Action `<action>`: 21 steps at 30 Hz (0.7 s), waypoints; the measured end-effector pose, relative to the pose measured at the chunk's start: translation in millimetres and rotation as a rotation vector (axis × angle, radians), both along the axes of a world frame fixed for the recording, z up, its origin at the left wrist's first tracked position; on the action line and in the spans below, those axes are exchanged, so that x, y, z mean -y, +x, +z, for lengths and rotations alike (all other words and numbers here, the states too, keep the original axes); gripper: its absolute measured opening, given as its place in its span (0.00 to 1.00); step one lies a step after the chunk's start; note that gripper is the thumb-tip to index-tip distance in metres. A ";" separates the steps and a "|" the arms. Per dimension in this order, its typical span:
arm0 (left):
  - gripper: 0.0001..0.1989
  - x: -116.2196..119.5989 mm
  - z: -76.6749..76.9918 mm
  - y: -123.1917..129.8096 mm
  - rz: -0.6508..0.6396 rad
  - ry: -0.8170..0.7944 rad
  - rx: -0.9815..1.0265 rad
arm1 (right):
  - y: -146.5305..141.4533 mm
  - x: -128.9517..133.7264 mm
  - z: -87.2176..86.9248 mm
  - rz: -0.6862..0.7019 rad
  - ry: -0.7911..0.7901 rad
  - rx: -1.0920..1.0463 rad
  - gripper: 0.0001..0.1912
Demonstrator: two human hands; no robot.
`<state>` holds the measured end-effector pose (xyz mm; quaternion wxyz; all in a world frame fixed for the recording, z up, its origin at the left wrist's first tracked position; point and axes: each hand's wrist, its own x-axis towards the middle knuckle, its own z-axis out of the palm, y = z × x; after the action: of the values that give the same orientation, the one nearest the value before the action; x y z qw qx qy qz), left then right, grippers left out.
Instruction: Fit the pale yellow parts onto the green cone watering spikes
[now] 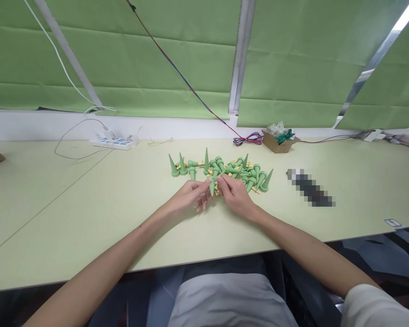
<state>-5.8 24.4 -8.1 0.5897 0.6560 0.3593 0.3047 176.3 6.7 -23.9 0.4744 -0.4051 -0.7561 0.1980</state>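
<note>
Over the front of the pile, my left hand point(194, 194) pinches a green plastic watering spike point(212, 186) between thumb and fingers, its tip pointing down. From the other side, the closed fingertips of my right hand point(236, 193) press at the spike's upper end, covering any small part there. Just behind both hands lies a heap of similar green spikes point(256, 170) with small yellow valve-like pieces point(255, 190) among them. Two upright spikes point(173, 167) stand at the heap's left edge, and a taller one point(206, 160) rises behind my hands.
A white power strip point(117, 143) with cables lies at the back left. Along the wall sit a coiled red and blue wire point(248, 139) and a small cardboard box point(277, 144) holding clear and green plastic. A pixelated dark object point(311, 188) lies to the right on the table point(88, 218).
</note>
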 end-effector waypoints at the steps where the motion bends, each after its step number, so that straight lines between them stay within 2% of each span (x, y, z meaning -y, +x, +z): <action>1: 0.29 -0.3 -0.2 -1.2 -0.015 0.007 0.004 | 0.0 -0.2 -0.3 0.004 0.005 -0.002 0.19; 5: 0.27 1.8 1.6 -4.8 -0.055 0.046 -0.041 | 0.4 -0.8 -1.4 0.011 0.026 -0.010 0.19; 10: 0.20 9.2 6.6 -4.5 0.024 0.225 -0.144 | 0.0 -1.9 -3.4 -0.008 0.015 -0.001 0.19; 15: 0.15 9.9 6.1 -1.9 0.094 0.345 -0.164 | -1.8 -1.9 -3.0 -0.005 -0.044 -0.045 0.21; 21: 0.13 3.8 -2.3 -2.4 0.192 0.698 -0.177 | -3.0 -2.6 -5.3 0.031 -0.170 -0.154 0.25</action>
<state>-8.3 20.6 -10.4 0.2657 0.8049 0.3432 0.4048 173.3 9.3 -29.2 0.4918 -0.4159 -0.7040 0.2993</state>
